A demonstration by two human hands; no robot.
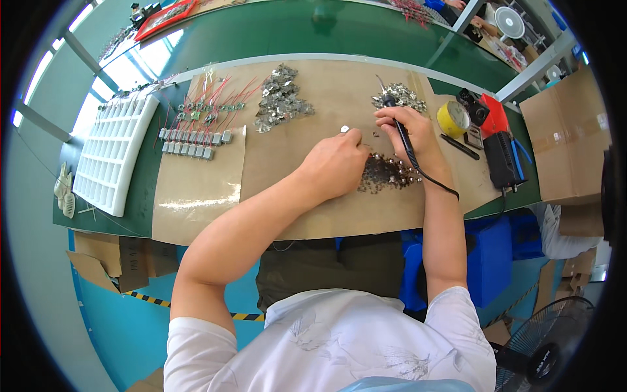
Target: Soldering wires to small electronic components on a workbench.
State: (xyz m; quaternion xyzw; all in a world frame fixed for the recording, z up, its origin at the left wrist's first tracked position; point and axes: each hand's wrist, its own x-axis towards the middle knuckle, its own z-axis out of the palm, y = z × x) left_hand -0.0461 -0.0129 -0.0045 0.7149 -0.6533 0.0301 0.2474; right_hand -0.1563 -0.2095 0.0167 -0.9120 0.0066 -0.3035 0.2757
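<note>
My right hand [419,136] is wrapped round the dark handle of a soldering iron [390,102], its tip pointing away towards the far edge of the table. The iron's black cord runs down over my right wrist. My left hand [334,163] is closed in a pinch, with a small silvery metal part [345,129] at its fingertips; its exact grip is partly hidden. Between my hands lies a heap of small dark and shiny pieces [389,172], partly covered by my left hand. Just beyond my right hand is a pile of small silvery parts [408,96].
Brown paper [281,209] covers the green table. At left are a white compartment tray [117,153], small motors [189,150] and red-wired parts [209,108]. Metal plates [281,98] are heaped at the back. Yellow tape [453,118], a black box [503,160] and a carton [565,134] stand right.
</note>
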